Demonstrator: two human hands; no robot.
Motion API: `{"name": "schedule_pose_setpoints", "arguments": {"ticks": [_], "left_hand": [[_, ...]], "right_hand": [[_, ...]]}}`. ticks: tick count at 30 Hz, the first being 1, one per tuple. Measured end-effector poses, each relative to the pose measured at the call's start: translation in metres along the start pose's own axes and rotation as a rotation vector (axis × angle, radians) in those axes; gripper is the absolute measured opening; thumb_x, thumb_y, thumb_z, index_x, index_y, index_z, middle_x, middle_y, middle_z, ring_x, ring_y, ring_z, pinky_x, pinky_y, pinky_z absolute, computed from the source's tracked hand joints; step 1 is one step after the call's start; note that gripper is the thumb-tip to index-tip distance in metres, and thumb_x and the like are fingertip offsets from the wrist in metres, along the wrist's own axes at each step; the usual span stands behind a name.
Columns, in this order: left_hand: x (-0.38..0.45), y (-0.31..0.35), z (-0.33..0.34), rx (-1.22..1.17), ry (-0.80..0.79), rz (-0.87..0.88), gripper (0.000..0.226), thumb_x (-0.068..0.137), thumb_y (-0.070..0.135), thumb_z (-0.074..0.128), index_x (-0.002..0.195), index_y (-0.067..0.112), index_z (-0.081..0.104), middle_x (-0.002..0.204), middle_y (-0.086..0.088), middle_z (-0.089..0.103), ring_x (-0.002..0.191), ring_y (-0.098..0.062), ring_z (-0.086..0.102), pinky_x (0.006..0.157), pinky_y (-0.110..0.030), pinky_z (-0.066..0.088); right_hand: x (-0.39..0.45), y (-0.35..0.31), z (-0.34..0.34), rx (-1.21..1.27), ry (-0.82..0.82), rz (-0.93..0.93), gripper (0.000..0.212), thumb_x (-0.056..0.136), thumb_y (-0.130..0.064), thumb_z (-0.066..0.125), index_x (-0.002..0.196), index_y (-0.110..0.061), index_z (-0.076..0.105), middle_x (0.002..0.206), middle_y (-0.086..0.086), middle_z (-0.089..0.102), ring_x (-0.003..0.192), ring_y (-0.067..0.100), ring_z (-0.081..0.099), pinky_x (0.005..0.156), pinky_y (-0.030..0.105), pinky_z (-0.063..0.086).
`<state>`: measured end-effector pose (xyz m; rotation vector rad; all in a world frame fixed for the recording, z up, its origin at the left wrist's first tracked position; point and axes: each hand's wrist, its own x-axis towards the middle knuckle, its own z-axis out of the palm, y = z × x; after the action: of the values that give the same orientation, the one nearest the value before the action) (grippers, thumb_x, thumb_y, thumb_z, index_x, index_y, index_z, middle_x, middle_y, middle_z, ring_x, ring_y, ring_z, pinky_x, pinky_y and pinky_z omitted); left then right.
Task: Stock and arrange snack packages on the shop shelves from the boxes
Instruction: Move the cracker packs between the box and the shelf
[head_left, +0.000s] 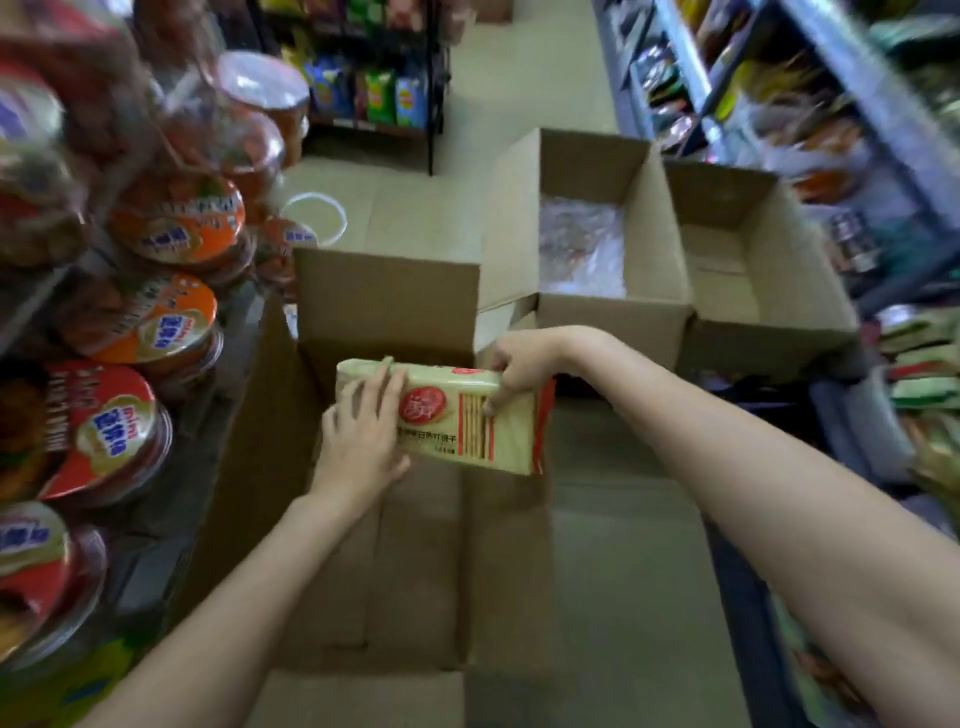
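Observation:
A pale yellow biscuit package (511, 444) with a red round logo hangs over the open cardboard box (415, 571) in front of me. My left hand (361, 431) lies flat on the package's left end, fingers straight. At the package's upper right edge my right hand (511, 371) pinches it, thumb on the front. The box floor below shows bare cardboard.
Round orange and red lidded snack tubs (156, 332) fill the shelves on the left. Two more open boxes (587, 306) (769, 322) stand beyond, one holding clear plastic. Shelves of packets (779, 119) run along the right, a chip rack (374, 93) stands at the back.

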<state>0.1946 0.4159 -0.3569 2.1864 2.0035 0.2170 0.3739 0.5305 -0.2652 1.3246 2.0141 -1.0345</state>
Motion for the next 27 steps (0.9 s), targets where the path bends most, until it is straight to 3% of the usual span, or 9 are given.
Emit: {"name": "schedule_pose_setpoints", "arguments": {"ticks": [2,4,8,11,14,17,20,24,27], "left_hand": [[0.000,0.041,-0.033,0.075,0.123,0.189,0.119,0.035,0.032,0.091,0.138,0.009,0.037,0.138,-0.012,0.045,0.113,-0.038,0.045,0.079,-0.052,0.049],[-0.002,0.095,-0.069,0.105,0.225,0.331,0.122,0.023,0.043,0.089,0.131,0.014,0.041,0.125,-0.007,0.053,0.105,-0.030,0.046,0.076,-0.046,0.051],[-0.021,0.226,-0.138,0.105,0.383,0.598,0.106,0.029,0.052,0.084,0.120,0.016,0.045,0.110,-0.007,0.057,0.093,-0.028,0.052,0.072,-0.038,0.052],[-0.035,0.324,-0.181,0.022,0.539,0.763,0.096,0.035,0.049,0.084,0.118,0.016,0.049,0.112,-0.007,0.048,0.094,-0.027,0.042,0.074,-0.037,0.048],[-0.042,0.418,-0.223,-0.051,0.712,0.915,0.096,0.032,0.035,0.086,0.118,0.017,0.049,0.110,-0.009,0.044,0.092,-0.031,0.042,0.078,-0.041,0.034],[-0.053,0.505,-0.259,-0.140,0.816,1.021,0.101,0.027,0.029,0.088,0.120,0.019,0.049,0.111,-0.011,0.043,0.094,-0.032,0.042,0.081,-0.044,0.034],[-0.066,0.569,-0.285,-0.221,0.824,1.106,0.103,0.029,0.035,0.090,0.121,0.020,0.046,0.113,-0.009,0.044,0.095,-0.030,0.042,0.074,-0.043,0.047],[-0.073,0.635,-0.320,-0.353,0.877,1.235,0.098,0.041,0.034,0.090,0.125,0.018,0.042,0.116,-0.010,0.044,0.095,-0.027,0.040,0.075,-0.047,0.049],[-0.069,0.679,-0.358,-0.464,0.945,1.271,0.094,0.047,0.022,0.088,0.128,0.016,0.042,0.120,-0.016,0.046,0.097,-0.028,0.037,0.078,-0.047,0.048]], "right_hand": [[-0.083,0.020,-0.022,0.138,-0.029,0.035,0.010,0.085,-0.027,0.069,0.087,-0.018,0.065,0.075,-0.012,0.067,0.066,0.003,0.063,0.057,0.015,0.046],[-0.167,0.046,-0.033,0.177,-0.036,0.105,0.013,0.085,-0.024,0.068,0.092,-0.012,0.068,0.080,-0.006,0.071,0.065,0.003,0.066,0.058,0.014,0.048],[-0.335,0.100,-0.026,0.122,0.134,0.258,0.029,0.085,-0.026,0.069,0.107,-0.008,0.067,0.100,0.004,0.070,0.086,0.016,0.066,0.077,0.020,0.052],[-0.451,0.127,0.005,-0.074,0.425,0.360,0.046,0.086,-0.032,0.067,0.124,-0.009,0.056,0.110,0.004,0.059,0.103,0.021,0.056,0.073,0.011,0.042],[-0.533,0.152,0.051,-0.293,0.801,0.529,0.072,0.084,-0.036,0.066,0.142,-0.014,0.028,0.135,0.013,0.037,0.123,0.034,0.040,0.097,0.037,0.036],[-0.590,0.178,0.095,-0.494,0.972,0.738,0.097,0.079,-0.046,0.069,0.148,-0.013,0.011,0.148,0.018,0.024,0.132,0.039,0.030,0.105,0.050,0.030],[-0.629,0.198,0.122,-0.616,1.249,0.912,0.118,0.042,-0.046,0.088,0.140,-0.017,0.029,0.127,0.019,0.053,0.106,0.040,0.058,0.088,0.050,0.048],[-0.695,0.229,0.122,-0.823,1.387,0.945,0.110,0.046,-0.045,0.088,0.138,-0.023,0.034,0.128,0.019,0.044,0.109,0.040,0.053,0.092,0.054,0.044],[-0.746,0.235,0.094,-0.977,1.479,1.037,0.101,0.047,-0.029,0.088,0.134,-0.023,0.036,0.127,0.021,0.046,0.109,0.041,0.044,0.092,0.056,0.042]]}}
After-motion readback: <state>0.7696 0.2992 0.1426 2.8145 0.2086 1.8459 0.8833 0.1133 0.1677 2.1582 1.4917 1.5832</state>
